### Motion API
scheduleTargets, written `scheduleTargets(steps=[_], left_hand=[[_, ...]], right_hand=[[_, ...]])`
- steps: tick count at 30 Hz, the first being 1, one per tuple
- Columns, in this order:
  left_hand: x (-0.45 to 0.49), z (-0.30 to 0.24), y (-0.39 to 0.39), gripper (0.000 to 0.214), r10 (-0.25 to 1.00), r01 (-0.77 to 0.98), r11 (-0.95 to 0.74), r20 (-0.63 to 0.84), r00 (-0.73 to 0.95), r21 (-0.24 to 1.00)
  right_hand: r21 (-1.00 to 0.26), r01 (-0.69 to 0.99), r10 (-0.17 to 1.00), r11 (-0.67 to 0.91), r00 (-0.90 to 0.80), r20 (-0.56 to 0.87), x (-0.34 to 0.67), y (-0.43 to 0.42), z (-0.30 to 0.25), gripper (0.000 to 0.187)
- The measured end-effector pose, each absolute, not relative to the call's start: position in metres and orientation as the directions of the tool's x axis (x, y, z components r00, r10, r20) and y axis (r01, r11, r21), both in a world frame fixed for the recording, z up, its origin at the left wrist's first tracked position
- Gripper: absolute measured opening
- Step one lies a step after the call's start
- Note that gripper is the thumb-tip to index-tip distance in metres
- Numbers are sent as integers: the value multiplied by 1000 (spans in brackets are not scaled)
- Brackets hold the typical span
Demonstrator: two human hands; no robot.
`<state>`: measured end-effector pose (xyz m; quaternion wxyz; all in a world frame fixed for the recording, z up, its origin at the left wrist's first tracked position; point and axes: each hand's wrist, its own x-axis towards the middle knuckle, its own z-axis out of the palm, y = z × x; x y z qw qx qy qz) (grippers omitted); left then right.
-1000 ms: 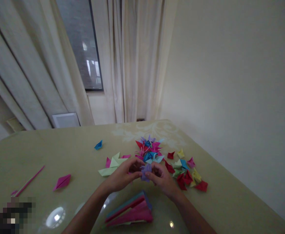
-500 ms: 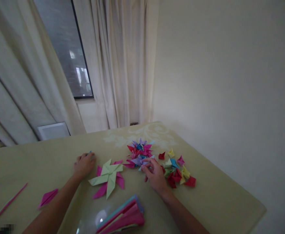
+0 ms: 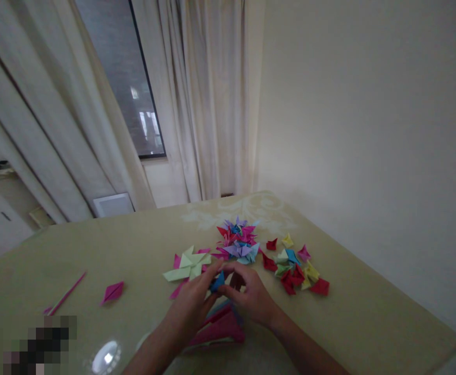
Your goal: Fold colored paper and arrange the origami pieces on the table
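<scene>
A small blue folded paper piece point(image 3: 217, 282) is held between my left hand point(image 3: 197, 299) and my right hand point(image 3: 251, 296), above the near middle of the table. The fingers of both hands are closed around it, and part of it is hidden by them. Just behind my left hand lies a pale green and magenta paper pinwheel point(image 3: 191, 264), partly covered. Beyond my fingers sits a heap of paper cranes point(image 3: 239, 240) in purple, pink, red and blue. Below my hands is a stack of coloured paper point(image 3: 224, 329), mostly magenta on top.
Right of the cranes lie several small folded papers point(image 3: 290, 268) in red, yellow, green and blue. At left are a magenta folded diamond point(image 3: 113, 292) and a thin pink and green stick point(image 3: 67, 292). The table point(image 3: 384, 307) runs along a wall at right; curtains point(image 3: 212, 104) hang behind.
My left hand has come right from the left part of the table, bringing the blue piece. My right hand has drawn back from the cranes to meet it. The view has turned slightly left.
</scene>
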<state>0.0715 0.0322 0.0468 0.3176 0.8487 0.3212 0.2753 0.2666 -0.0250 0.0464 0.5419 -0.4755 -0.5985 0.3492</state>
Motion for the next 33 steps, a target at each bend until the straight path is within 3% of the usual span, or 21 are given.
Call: scheduleTargets(steps=[2, 5, 8, 11, 13, 16, 19, 21, 24, 28, 30, 33], left_hand=[[77, 42, 17, 66, 691, 373, -639, 291, 661, 673], [69, 36, 17, 65, 704, 429, -671, 340, 623, 605], [35, 29, 36, 54, 787, 608, -617, 406, 465, 500], [-19, 15, 59, 53, 848, 842, -428, 468, 248, 329], [-57, 1, 71, 58, 890, 953, -161, 454, 27, 257], [-99, -13, 83, 60, 948, 952, 19, 296, -114, 306], [-110, -12, 90, 51, 970, 885, -54, 234, -63, 461], [-101, -3, 88, 47, 977, 756, -84, 203, -66, 649], [-75, 12, 73, 57, 999, 393, -39, 47, -11, 919], [-34, 26, 37, 73, 983, -48, 108, -99, 154, 993], [-16, 29, 18, 69, 963, -98, 136, -109, 245, 986], [8, 27, -7, 50, 947, -82, 57, -28, 320, 995]], right_hand=[[-896, 267, 928, 354, 16, 371, 264, -28, 49, 23], [-865, 318, 911, 387, 10, 411, 272, -26, 52, 22], [-847, 378, 874, 375, 160, 458, 295, -22, 58, 23], [-829, 446, 745, 338, 411, 525, 329, -19, 65, 30], [-807, 516, 631, 287, 532, 565, 352, -19, 69, 34], [-759, 621, 488, 195, 611, 624, 377, -22, 71, 37], [-714, 688, 395, 128, 625, 673, 387, -25, 71, 36], [-694, 711, 362, 117, 620, 696, 384, -25, 71, 34], [-699, 691, 413, 186, 590, 693, 365, -24, 68, 31], [-739, 588, 742, 330, 323, 588, 317, -26, 63, 35], [-772, 502, 871, 390, 70, 486, 292, -30, 60, 36], [-825, 359, 899, 436, -221, 378, 260, -38, 55, 43]])
